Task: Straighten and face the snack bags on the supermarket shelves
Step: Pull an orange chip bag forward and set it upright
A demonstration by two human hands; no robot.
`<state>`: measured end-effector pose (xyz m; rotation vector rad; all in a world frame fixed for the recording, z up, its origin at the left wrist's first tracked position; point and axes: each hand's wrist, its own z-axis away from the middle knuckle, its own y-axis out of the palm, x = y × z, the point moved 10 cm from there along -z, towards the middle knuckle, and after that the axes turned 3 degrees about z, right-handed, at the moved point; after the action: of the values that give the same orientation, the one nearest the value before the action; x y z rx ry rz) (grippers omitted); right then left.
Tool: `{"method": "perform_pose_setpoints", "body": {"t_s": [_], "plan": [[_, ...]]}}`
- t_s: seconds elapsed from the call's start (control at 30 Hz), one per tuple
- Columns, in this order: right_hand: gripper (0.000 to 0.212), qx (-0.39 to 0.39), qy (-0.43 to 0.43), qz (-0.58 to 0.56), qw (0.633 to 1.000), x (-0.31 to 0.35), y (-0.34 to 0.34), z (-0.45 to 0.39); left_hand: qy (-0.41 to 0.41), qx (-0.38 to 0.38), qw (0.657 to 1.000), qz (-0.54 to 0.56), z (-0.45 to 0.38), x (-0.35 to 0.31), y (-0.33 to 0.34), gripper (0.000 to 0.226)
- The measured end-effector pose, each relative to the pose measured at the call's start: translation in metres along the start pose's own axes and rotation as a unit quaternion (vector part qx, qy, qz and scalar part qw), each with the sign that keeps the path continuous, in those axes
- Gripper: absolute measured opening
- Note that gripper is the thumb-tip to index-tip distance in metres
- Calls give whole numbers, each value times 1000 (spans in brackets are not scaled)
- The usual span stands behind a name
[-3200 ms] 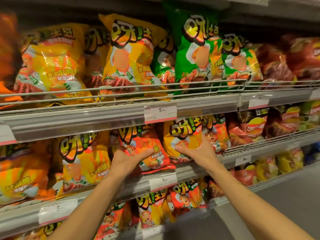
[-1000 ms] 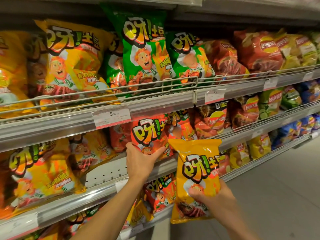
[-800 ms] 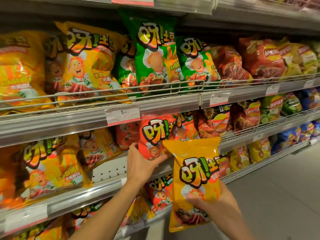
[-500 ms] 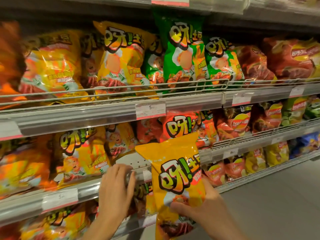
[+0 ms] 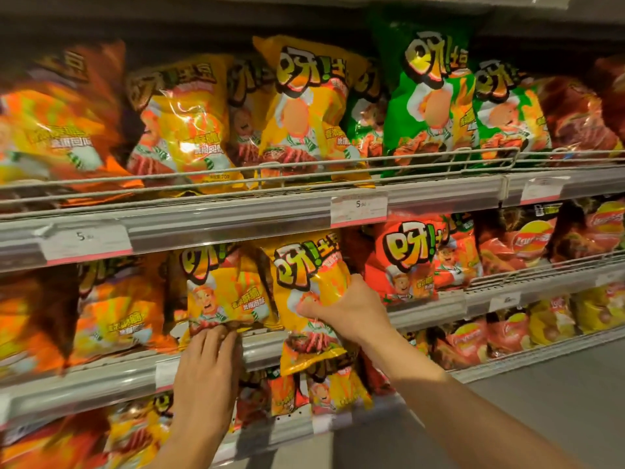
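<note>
My right hand [image 5: 350, 311] grips a yellow bag [image 5: 306, 299], half onto the middle shelf [image 5: 429, 311]; it is not seated yet. My left hand [image 5: 209, 357] presses flat fingers on the neighbour bag [image 5: 226, 292]. I judge many bags remain crooked.

Head camera, close, facing snack shelves [image 5: 236, 228].

The right hand [image 5: 348, 309] grips a yellow snack bag [image 5: 309, 292] at its middle, upright at the middle shelf [image 5: 426, 313] — its lower end hangs over the shelf edge. At nine o'clock of it, the left hand [image 5: 208, 363] touches the bottom edge of a second yellow bag [image 5: 226, 292]. At three o'clock stands a red bag [image 5: 406, 262]; green bags [image 5: 426, 96] sit at one o'clock, one shelf up.
</note>
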<state>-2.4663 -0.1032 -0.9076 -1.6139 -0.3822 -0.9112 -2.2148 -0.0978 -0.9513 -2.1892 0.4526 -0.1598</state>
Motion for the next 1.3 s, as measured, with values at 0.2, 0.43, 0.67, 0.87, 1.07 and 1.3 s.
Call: {"method": "perform_pose_setpoints", "body": {"t_s": [0.2, 0.43, 0.67, 0.87, 1.07, 1.3], "plan": [[107, -35, -17, -37, 999, 18, 2, -24, 6, -25, 1000, 7, 2, 2, 3, 35], [117, -79, -12, -57, 995, 25, 0, -42, -18, 8, 999, 27, -2, 8, 3, 46], [116, -50, -15, -104, 993, 17, 17, -44, -20, -11, 999, 23, -3, 3, -3, 31], [134, -14, -32, -96, 995, 6, 31, -40, -22, -23, 999, 29, -2, 0, -9, 22], [137, -11, -45, -83, 996, 6, 33, -35, -29, -16, 999, 43, 3, -8, -17, 26], [111, 18, -73, -94, 993, -8, 30, -27, -32, 12, 999, 41, 15, -22, -21, 30]]}}
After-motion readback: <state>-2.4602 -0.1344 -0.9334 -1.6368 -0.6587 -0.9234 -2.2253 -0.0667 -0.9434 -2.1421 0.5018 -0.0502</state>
